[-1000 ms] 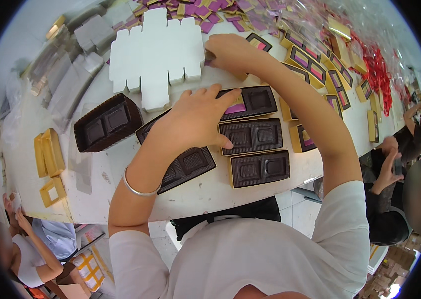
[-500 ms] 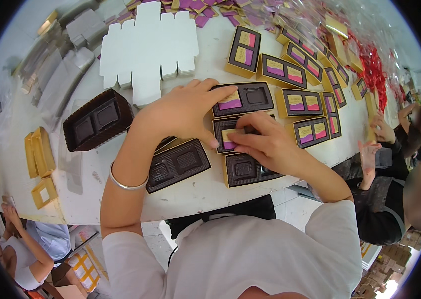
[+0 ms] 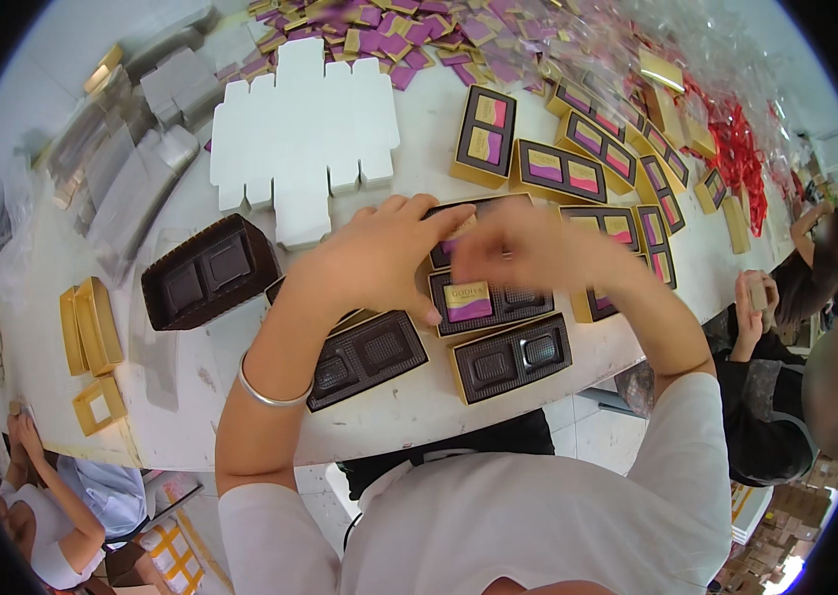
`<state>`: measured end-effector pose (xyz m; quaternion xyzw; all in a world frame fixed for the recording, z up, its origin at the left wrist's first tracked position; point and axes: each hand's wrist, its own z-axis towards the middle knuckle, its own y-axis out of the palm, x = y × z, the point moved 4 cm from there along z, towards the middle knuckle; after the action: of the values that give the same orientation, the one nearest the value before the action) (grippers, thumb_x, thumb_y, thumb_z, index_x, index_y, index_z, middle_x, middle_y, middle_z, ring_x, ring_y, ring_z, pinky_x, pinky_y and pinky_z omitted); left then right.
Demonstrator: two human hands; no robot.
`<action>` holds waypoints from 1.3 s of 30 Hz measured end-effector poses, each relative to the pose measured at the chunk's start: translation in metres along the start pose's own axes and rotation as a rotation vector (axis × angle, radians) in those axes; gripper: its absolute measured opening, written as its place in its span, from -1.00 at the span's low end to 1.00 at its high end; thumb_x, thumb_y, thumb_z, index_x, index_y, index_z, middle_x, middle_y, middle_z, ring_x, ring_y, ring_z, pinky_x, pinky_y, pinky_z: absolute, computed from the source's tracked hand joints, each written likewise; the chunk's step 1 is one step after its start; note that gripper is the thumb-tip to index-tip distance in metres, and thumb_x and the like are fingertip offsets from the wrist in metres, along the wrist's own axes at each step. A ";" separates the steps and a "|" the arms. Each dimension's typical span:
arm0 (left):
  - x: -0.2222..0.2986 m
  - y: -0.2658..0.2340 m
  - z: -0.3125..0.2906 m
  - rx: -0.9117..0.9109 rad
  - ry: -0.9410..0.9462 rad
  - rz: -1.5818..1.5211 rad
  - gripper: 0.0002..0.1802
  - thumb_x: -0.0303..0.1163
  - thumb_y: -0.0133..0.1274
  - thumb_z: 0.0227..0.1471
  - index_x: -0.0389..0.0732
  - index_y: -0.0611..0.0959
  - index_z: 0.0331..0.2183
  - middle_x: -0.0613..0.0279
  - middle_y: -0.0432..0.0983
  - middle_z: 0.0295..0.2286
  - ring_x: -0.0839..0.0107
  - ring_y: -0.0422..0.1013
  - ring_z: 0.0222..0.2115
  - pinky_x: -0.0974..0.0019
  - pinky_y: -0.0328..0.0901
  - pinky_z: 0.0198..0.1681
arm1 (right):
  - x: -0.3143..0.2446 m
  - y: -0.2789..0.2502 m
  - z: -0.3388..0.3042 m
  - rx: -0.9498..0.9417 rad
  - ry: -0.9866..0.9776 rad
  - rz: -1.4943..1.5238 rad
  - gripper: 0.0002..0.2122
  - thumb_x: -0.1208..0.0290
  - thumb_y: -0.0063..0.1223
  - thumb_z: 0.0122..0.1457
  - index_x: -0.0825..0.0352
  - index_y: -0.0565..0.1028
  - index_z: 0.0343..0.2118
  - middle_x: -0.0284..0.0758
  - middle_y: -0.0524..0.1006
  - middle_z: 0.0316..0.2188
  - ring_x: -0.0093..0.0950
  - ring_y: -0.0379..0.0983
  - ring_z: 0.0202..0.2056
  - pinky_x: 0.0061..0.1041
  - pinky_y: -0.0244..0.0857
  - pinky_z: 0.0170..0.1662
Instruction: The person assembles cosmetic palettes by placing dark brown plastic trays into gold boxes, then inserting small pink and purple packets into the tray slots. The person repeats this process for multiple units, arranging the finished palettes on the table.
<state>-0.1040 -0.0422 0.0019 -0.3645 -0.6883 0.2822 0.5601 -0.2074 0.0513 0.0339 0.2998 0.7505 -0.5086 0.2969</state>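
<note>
On the desk [image 3: 206, 397] lies one purple-and-gold square [image 3: 469, 300] in a gold box's [image 3: 526, 300] left recess, left hand [image 3: 367, 258] spread alongside, no hold visible, right hand [image 3: 530, 248] curled above, contents blurred beyond telling; a low pass could unseat the square.

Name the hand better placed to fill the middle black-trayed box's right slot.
Probably the right hand: it is nearer the right end of the middle box, though blur hides whether it holds anything. The left hand is at the left end, thumb beside the purple-and-gold square.
</note>
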 end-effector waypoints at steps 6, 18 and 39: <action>0.010 -0.004 0.006 -0.023 -0.009 -0.016 0.12 -0.27 0.36 -0.52 -0.05 0.20 0.15 0.04 0.18 0.04 0.08 0.14 0.06 0.13 0.06 0.11 | 0.094 -0.131 0.109 0.746 -0.123 -0.504 -0.76 0.32 0.12 0.00 0.36 0.53 -0.31 -0.24 0.54 -0.38 -0.41 0.46 -0.37 -0.43 0.32 -0.28; 0.010 -0.004 0.001 -0.029 -0.027 -0.035 0.12 -0.27 0.36 -0.50 -0.06 0.19 0.16 0.00 0.17 0.05 0.07 0.11 0.08 0.14 0.01 0.15 | 0.106 -0.126 0.108 0.673 0.046 -0.136 -0.74 0.45 0.01 0.04 0.40 0.45 -0.19 -0.22 0.54 -0.37 -0.42 0.49 -0.39 -0.48 0.35 -0.28; 0.003 0.004 0.002 0.044 0.039 0.033 0.11 -0.32 0.35 -0.48 -0.08 0.18 0.16 0.06 0.19 0.04 0.07 0.17 0.04 0.21 0.12 0.10 | 0.001 0.090 -0.099 0.680 -0.238 -0.274 -0.81 0.45 0.27 -0.19 0.25 0.57 -0.43 -0.42 0.33 -0.50 -0.45 0.24 -0.43 -0.45 0.03 -0.32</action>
<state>-0.1060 -0.0373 0.0005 -0.3689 -0.6648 0.2990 0.5767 -0.1540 0.1718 0.0103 0.2172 0.5326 -0.7945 0.1948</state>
